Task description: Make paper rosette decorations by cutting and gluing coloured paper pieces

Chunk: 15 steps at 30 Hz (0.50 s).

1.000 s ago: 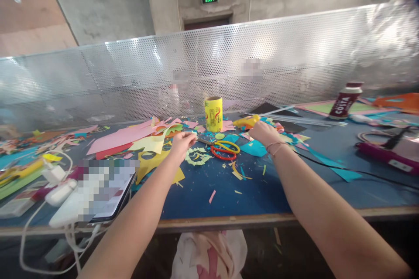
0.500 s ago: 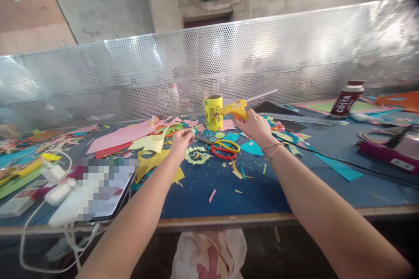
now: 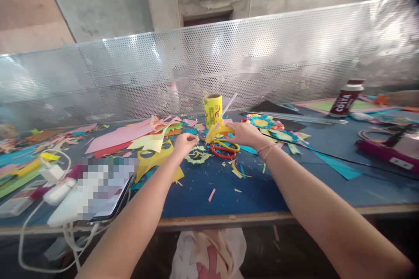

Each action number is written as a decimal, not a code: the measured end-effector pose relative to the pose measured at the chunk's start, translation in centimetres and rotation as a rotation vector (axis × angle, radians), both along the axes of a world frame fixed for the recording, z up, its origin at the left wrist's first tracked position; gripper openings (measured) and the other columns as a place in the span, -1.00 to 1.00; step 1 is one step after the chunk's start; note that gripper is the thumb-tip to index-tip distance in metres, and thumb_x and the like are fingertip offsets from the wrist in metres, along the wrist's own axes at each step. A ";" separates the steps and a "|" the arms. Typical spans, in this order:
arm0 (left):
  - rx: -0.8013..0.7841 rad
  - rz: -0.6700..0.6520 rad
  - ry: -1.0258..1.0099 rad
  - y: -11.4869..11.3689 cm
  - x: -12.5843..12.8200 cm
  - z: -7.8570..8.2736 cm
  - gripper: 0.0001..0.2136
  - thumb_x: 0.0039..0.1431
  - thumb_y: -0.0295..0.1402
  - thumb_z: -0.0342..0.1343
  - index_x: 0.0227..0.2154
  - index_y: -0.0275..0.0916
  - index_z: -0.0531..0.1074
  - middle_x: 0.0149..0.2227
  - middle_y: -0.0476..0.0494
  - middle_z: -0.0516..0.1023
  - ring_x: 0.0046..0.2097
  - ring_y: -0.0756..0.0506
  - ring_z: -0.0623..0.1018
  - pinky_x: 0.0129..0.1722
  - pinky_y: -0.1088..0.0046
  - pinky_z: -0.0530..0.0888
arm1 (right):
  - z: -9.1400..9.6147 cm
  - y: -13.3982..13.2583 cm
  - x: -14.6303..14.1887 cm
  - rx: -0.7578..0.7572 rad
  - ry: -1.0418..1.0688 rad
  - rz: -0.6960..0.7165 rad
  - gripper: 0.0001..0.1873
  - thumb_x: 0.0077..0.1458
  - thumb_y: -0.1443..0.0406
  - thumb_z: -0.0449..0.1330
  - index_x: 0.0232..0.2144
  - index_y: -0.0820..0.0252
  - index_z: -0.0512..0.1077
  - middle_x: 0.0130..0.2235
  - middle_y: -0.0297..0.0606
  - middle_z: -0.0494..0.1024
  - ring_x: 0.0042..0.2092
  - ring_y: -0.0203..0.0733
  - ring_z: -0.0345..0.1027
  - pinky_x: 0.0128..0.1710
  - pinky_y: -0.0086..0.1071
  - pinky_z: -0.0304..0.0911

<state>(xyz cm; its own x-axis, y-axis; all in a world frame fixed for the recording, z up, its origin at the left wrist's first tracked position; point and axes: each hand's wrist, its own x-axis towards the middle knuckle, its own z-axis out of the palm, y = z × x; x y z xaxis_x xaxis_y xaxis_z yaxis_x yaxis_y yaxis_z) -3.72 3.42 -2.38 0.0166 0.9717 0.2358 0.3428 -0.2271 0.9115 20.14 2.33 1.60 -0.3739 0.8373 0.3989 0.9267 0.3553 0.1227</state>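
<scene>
My right hand [image 3: 247, 134] is wrapped round a yellow hot glue gun [image 3: 216, 130]. Its nozzle points down and left, and a clear glue stick [image 3: 231, 103] juts from its back end. My left hand [image 3: 185, 144] is closed in a pinch just left of the nozzle, on what looks like a small piece of pale green paper, mostly hidden by the fingers. Beneath this hand lies a jagged pale green paper ring [image 3: 199, 158]. Scissors with red and yellow handles [image 3: 224, 154] rest below the glue gun, their blades partly covered. Behind stands a yellow roll [image 3: 212, 107].
Pink paper sheets [image 3: 122, 134] and a yellow cut-out sheet [image 3: 157, 163] lie left. A phone [image 3: 114, 192] with white cables is near the front left. Rightward are paper flowers [image 3: 262, 121], a black cord [image 3: 327, 152], a bottle [image 3: 347, 100] and a purple power strip [image 3: 382, 154].
My right hand has lowered the glue gun and moved left, turning its nozzle down towards my left hand. My left hand has shifted slightly right and down.
</scene>
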 end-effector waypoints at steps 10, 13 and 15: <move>0.042 -0.041 0.179 -0.8 0.5 0.4 -0.94 -0.23 -0.50 0.13 -0.60 -0.24 0.47 -0.57 -0.12 0.49 -0.46 -0.10 0.46 -0.37 0.40 0.36 | -0.4 0.2 -0.4 -0.032 -0.016 0.086 -0.70 -0.01 0.14 0.00 -0.31 0.18 0.39 -0.34 -0.25 0.51 -0.36 -0.21 0.35 -0.46 -0.44 0.04; 0.034 -0.047 0.214 -0.8 0.5 0.4 -0.93 -0.21 -0.50 0.11 -0.60 -0.24 0.47 -0.56 -0.13 0.50 -0.47 -0.10 0.46 -0.37 0.39 0.35 | -0.4 0.2 -0.5 -0.043 -0.028 0.097 -0.72 -0.01 0.17 0.00 -0.32 0.19 0.39 -0.33 -0.25 0.50 -0.36 -0.23 0.34 -0.46 -0.44 0.05; 0.028 -0.044 0.223 -0.8 0.5 0.4 -0.93 -0.21 -0.50 0.11 -0.59 -0.24 0.47 -0.55 -0.13 0.50 -0.46 -0.10 0.46 -0.37 0.39 0.36 | -0.4 0.2 -0.6 -0.046 -0.031 0.097 -0.71 0.00 0.17 -0.01 -0.32 0.19 0.39 -0.33 -0.24 0.50 -0.37 -0.23 0.34 -0.46 -0.44 0.05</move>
